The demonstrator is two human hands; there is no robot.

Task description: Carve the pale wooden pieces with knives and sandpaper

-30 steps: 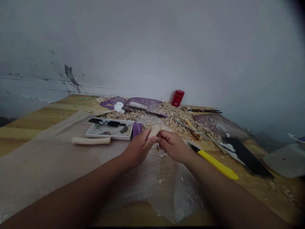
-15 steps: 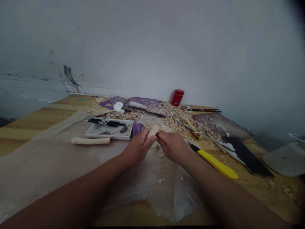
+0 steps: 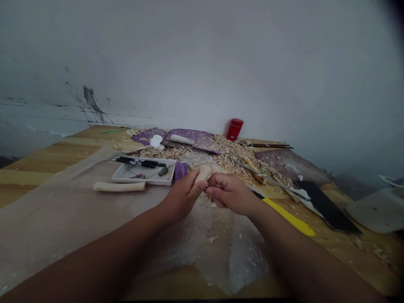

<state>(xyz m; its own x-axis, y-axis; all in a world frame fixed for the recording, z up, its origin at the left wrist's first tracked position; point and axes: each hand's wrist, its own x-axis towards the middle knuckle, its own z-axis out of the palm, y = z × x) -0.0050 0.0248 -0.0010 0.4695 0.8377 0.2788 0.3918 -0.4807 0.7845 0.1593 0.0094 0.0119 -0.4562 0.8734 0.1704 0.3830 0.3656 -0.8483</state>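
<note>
A short, pale piece of wood (image 3: 203, 173) is gripped in my left hand (image 3: 186, 191), its rounded end pointing up and away from me. Right beside it, my right hand (image 3: 229, 191) is closed, with thumb and curled fingers close to the wood's near side. Whatever those fingers pinch is hidden or too small to name. Below both hands lies a clear plastic sheet (image 3: 132, 223) with a few shavings on it. A yellow utility knife (image 3: 290, 216) rests on the wooden table (image 3: 41, 168) by my right forearm.
A smooth wooden stick (image 3: 120, 186) lies left of my hands, before a white tray (image 3: 158, 182) with pen-like tools and small bits. Behind are heaped wood shavings (image 3: 227, 151), purple sheets (image 3: 202, 136) and a red canister (image 3: 235, 129). A black flat bar (image 3: 328, 206) lies right.
My right hand has turned, so its curled fingers and thumb now show beside the wood. My left hand keeps its hold in nearly the same place.
</note>
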